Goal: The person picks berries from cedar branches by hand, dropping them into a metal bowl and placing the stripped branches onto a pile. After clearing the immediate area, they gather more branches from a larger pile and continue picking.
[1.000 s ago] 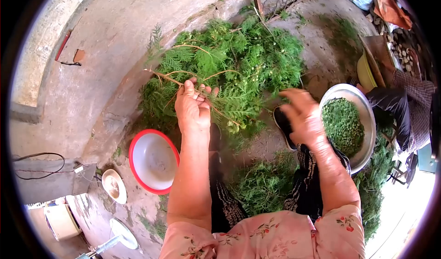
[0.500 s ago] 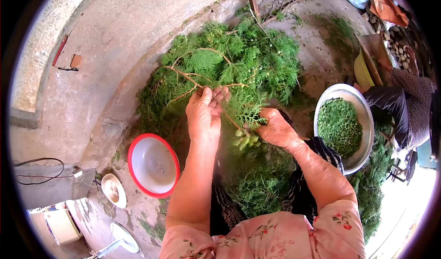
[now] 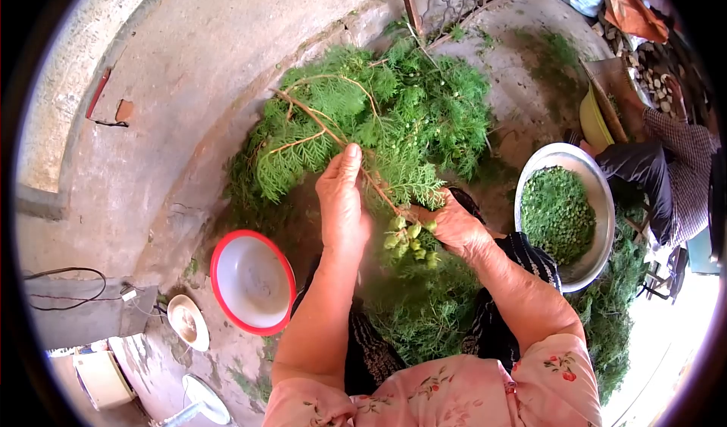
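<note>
A leafy branch (image 3: pixel 317 119) with a bare brown stem slants across the middle of the view. My left hand (image 3: pixel 342 203) is closed around its stem, thumb on top. Farther down the same branch, by a cluster of pale green cones (image 3: pixel 413 239), my right hand (image 3: pixel 453 222) is closed on it; some of its fingertips are hidden by leaves and cones. Behind both hands lies a large pile of green branches (image 3: pixel 432 101). Clippings (image 3: pixel 424 306) cover the ground between the knees.
A red-rimmed white basin (image 3: pixel 219 269) stands at left, and a metal basin (image 3: pixel 607 222) of green cones at right. A seated person (image 3: pixel 644 169) is at far right beside a yellow bowl (image 3: pixel 593 124). A fan (image 3: pixel 204 400) shows at lower left.
My left hand has moved slightly down, with its fingers less spread. The branch has shifted, its stem showing more clearly, and the cone cluster by my right hand is in fuller view.
</note>
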Demonstrator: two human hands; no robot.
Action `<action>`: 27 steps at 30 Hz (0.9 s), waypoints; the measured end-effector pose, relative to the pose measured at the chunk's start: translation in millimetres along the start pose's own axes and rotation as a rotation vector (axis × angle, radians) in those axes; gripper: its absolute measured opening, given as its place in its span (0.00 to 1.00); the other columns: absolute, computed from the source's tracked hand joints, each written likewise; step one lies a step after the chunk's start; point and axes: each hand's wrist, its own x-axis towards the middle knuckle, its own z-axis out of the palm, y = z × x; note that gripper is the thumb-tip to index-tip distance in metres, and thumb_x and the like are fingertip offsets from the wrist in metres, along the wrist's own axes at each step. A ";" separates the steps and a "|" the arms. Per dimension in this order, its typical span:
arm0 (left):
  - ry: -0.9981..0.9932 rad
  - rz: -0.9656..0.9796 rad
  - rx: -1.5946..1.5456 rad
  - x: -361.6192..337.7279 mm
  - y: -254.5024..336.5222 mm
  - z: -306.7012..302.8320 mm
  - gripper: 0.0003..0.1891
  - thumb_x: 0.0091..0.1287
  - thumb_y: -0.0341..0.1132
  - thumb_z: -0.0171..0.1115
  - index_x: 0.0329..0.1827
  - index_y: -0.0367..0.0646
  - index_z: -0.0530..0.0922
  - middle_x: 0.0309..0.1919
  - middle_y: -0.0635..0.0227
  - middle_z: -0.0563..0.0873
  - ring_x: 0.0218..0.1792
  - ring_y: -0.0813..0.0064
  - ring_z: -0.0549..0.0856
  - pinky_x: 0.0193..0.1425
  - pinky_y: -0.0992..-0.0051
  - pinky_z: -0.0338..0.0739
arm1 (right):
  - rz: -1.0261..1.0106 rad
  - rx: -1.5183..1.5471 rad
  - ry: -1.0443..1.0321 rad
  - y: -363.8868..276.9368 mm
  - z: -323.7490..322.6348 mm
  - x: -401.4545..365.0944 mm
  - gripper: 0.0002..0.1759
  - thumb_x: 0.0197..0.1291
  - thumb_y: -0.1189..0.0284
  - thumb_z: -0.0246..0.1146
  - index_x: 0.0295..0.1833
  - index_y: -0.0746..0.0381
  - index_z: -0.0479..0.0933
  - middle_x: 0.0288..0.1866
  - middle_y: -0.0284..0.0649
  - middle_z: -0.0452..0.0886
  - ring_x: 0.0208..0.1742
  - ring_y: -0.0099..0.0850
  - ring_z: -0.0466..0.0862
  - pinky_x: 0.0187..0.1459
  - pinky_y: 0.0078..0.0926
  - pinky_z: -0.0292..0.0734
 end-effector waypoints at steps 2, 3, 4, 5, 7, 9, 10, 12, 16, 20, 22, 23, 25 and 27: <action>0.027 0.109 0.068 0.0 2.9 -2.2 0.11 0.61 0.37 0.63 0.39 0.37 0.79 0.26 0.75 0.77 0.26 0.82 0.74 0.33 0.81 0.71 | -0.090 0.138 -0.001 -10.6 0.1 -8.4 0.25 0.53 0.76 0.63 0.58 0.62 0.69 0.53 0.43 0.76 0.52 0.30 0.74 0.56 0.29 0.68; 0.067 0.149 0.087 -2.1 5.5 1.0 0.10 0.61 0.36 0.63 0.38 0.37 0.80 0.25 0.74 0.77 0.23 0.82 0.73 0.29 0.81 0.72 | -0.206 0.154 0.009 -24.1 1.5 -16.4 0.25 0.53 0.78 0.62 0.59 0.63 0.69 0.54 0.44 0.75 0.53 0.30 0.74 0.56 0.30 0.68; 0.066 0.171 0.095 -3.2 8.2 2.1 0.10 0.61 0.36 0.63 0.38 0.38 0.80 0.24 0.74 0.76 0.23 0.82 0.73 0.28 0.81 0.72 | -0.286 -0.034 0.138 -25.5 -5.8 -12.2 0.22 0.54 0.81 0.60 0.57 0.63 0.70 0.53 0.41 0.75 0.53 0.27 0.73 0.56 0.27 0.68; 0.065 0.192 0.104 -4.1 10.3 2.5 0.09 0.61 0.35 0.63 0.37 0.38 0.80 0.24 0.74 0.76 0.22 0.82 0.72 0.27 0.81 0.72 | -0.387 0.080 0.164 -20.8 -12.5 -5.3 0.21 0.54 0.80 0.60 0.56 0.63 0.71 0.51 0.40 0.76 0.52 0.26 0.74 0.55 0.25 0.68; 0.066 0.243 0.124 -4.2 10.7 2.0 0.07 0.61 0.34 0.63 0.34 0.38 0.80 0.22 0.75 0.75 0.19 0.84 0.71 0.25 0.84 0.69 | -0.597 0.133 0.229 -19.5 -17.0 -0.1 0.17 0.56 0.79 0.59 0.52 0.63 0.72 0.46 0.36 0.77 0.49 0.24 0.75 0.53 0.22 0.69; 0.058 0.273 0.151 -2.7 8.1 0.9 0.07 0.61 0.33 0.62 0.33 0.38 0.80 0.21 0.75 0.75 0.19 0.85 0.70 0.24 0.85 0.66 | -0.798 -0.146 0.302 -29.0 -16.0 -12.0 0.10 0.58 0.78 0.58 0.47 0.63 0.75 0.41 0.33 0.79 0.44 0.23 0.76 0.48 0.22 0.70; 0.055 0.288 0.165 -2.5 6.7 1.0 0.07 0.61 0.33 0.62 0.32 0.37 0.80 0.21 0.75 0.75 0.19 0.85 0.70 0.23 0.85 0.64 | -1.002 -0.310 0.281 -33.4 -14.6 -13.3 0.10 0.59 0.73 0.59 0.46 0.64 0.75 0.40 0.36 0.79 0.43 0.26 0.77 0.47 0.23 0.71; 0.026 0.302 0.184 -3.6 4.3 3.3 0.07 0.62 0.33 0.62 0.32 0.37 0.80 0.20 0.76 0.74 0.18 0.86 0.69 0.22 0.85 0.62 | -1.089 -0.510 0.226 -36.1 -3.5 -16.6 0.13 0.56 0.69 0.62 0.45 0.63 0.74 0.39 0.43 0.78 0.42 0.37 0.79 0.44 0.30 0.74; -0.005 0.258 0.217 -7.9 3.5 9.0 0.07 0.62 0.32 0.61 0.32 0.37 0.80 0.19 0.76 0.74 0.18 0.87 0.68 0.22 0.85 0.61 | -0.865 -0.570 0.107 -32.3 10.0 -22.2 0.18 0.52 0.66 0.64 0.45 0.66 0.73 0.38 0.50 0.76 0.41 0.49 0.76 0.41 0.37 0.73; 0.058 0.208 0.183 -6.6 6.4 12.1 0.07 0.62 0.32 0.62 0.32 0.36 0.80 0.19 0.76 0.75 0.18 0.88 0.67 0.22 0.85 0.59 | -0.912 -0.583 0.088 -25.7 10.0 -13.5 0.14 0.54 0.66 0.63 0.31 0.67 0.71 0.28 0.48 0.72 0.31 0.48 0.74 0.32 0.39 0.70; 0.057 0.204 0.179 -6.5 7.0 12.0 0.07 0.61 0.32 0.62 0.32 0.37 0.81 0.18 0.77 0.74 0.17 0.88 0.65 0.21 0.85 0.57 | -0.939 -0.607 0.092 -25.9 12.0 -14.3 0.15 0.55 0.66 0.62 0.26 0.66 0.69 0.24 0.46 0.70 0.28 0.47 0.73 0.29 0.38 0.70; 0.051 0.209 0.188 -5.9 5.3 10.2 0.07 0.61 0.32 0.62 0.31 0.37 0.81 0.18 0.77 0.74 0.17 0.88 0.64 0.20 0.85 0.56 | -0.976 -0.645 0.108 -26.6 13.9 -17.0 0.16 0.56 0.66 0.61 0.25 0.66 0.68 0.23 0.46 0.69 0.27 0.46 0.73 0.28 0.38 0.69; 0.033 0.175 0.309 -12.1 7.7 9.3 0.08 0.61 0.34 0.62 0.30 0.37 0.81 0.15 0.81 0.70 0.15 0.89 0.62 0.19 0.84 0.52 | -1.105 -0.621 0.124 -31.2 19.9 -24.7 0.16 0.56 0.71 0.61 0.21 0.65 0.64 0.18 0.44 0.64 0.22 0.45 0.68 0.25 0.36 0.66; 0.024 0.194 0.315 -12.0 1.0 8.4 0.10 0.62 0.36 0.61 0.29 0.38 0.81 0.13 0.82 0.67 0.15 0.90 0.61 0.19 0.84 0.50 | -1.170 -0.621 0.163 -27.5 22.1 -25.8 0.14 0.54 0.74 0.62 0.21 0.64 0.65 0.18 0.42 0.65 0.22 0.44 0.69 0.25 0.36 0.66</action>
